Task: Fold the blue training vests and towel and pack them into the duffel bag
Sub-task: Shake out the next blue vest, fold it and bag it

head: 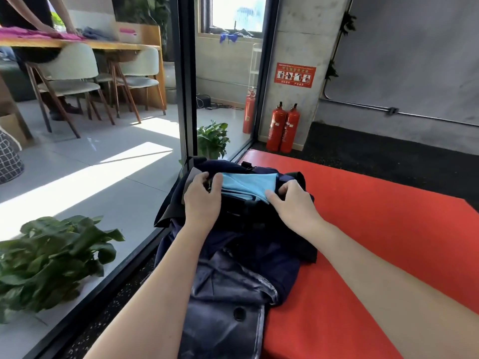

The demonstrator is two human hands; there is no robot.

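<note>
A dark navy duffel bag lies along the left edge of a red mat, its far end open. Folded light-blue cloth sits in that opening, partly tucked under the bag's dark rim. My left hand grips the bag's opening edge at the left, thumb beside the blue cloth. My right hand rests at the right side of the opening, its forefinger stretched onto the blue cloth's near corner and the other fingers curled over the bag's edge.
A glass wall with a black frame runs close along the bag's left side. Potted plants stand behind the glass. Two red fire extinguishers stand by the concrete pillar. A person works at a wooden table far left.
</note>
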